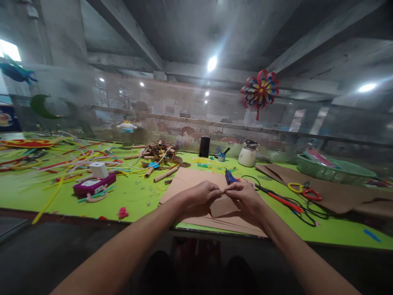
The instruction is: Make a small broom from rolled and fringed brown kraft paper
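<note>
Over on the far left, yellow strips (47,200) and a purple box (94,184), well apart from the action: likely no trouble there. Across the green table (132,188) to the left hand (201,196): pinching with thumb and forefinger, apparently on the far edge of a small brown paper piece (224,207). Held between both hands, just above a stack of brown sheets (190,180). Delicate stuff! Gripped so narrowly, could slip with one loose fingertip, or crease askew under uneven pressure. Over to the right hand (247,196): pressing thumb and forefinger together near that same edge; cannot tell exact contact at the tips. And just behind, a blue glue gun (230,177): could get bumped by a stray knuckle, perhaps burning skin if hot. Farther right, a looped black cord (308,223): might catch the forearm on a wide swing.

Back to the paper, then: pointing its free edge toward the body, its pinched edge toward the perforated screen (172,106). Seems to run longer left to right, rising slightly at the right; cannot confirm the full long axis behind those fingers.
</note>
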`<state>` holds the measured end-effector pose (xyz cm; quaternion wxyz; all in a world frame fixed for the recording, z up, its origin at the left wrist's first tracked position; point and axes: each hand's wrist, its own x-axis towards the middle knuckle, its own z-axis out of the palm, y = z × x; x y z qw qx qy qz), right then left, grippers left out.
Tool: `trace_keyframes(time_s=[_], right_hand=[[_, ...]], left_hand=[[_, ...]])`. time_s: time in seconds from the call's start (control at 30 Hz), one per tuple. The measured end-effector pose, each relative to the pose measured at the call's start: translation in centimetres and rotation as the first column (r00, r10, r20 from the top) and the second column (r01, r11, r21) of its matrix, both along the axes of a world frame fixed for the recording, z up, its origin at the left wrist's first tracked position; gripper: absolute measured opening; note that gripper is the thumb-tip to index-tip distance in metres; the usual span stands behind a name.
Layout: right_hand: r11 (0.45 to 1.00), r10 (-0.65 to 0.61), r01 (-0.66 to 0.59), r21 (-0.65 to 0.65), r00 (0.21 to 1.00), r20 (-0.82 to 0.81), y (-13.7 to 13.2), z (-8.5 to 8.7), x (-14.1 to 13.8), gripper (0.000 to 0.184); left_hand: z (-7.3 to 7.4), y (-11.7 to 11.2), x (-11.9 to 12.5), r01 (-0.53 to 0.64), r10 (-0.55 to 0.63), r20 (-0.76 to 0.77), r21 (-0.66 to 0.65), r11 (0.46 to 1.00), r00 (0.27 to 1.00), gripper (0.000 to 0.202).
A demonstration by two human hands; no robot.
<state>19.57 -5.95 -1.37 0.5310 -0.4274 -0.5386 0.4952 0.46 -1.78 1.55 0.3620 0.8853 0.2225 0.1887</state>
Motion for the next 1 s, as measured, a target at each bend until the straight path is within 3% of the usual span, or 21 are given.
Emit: trace_keyframes(time_s=[0.2,0.4,0.63,0.8,1.0], right_hand=[[1.0,0.014,-0.014,0.008,1.0,0.005,-0.4,0.4,0.2,0.022],[0.997,0.019,-0.019,0.081,1.0,0.002,-0.9,1.1,0.2,0.019],[0.994,0.035,-0.033,0.103,0.999,-0.018,-0.9,1.3,0.8,0.009],[0.995,0.018,-0.022,0.101,0.999,0.032,-0.8,1.2,0.9,0.007],[0.994,0.049,-0.049,0.096,0.999,0.007,-0.9,1.0,0.4,0.008]], left_hand=[[-0.1,-0.3,-0.3,0.001,0.0,0.035,-0.034,0.999,0.999,0.031],[0.1,0.1,-0.3,0.118,-0.117,0.022,-0.11,0.987,0.993,0.038],[0.2,0.2,-0.2,0.163,-0.154,0.072,-0.15,0.975,0.985,0.039],[0.1,0.0,-0.2,0.137,-0.129,0.058,-0.168,0.976,0.99,0.037],[0.1,-0.6,0.0,0.08,-0.052,0.153,-0.187,0.979,0.987,0.034]])
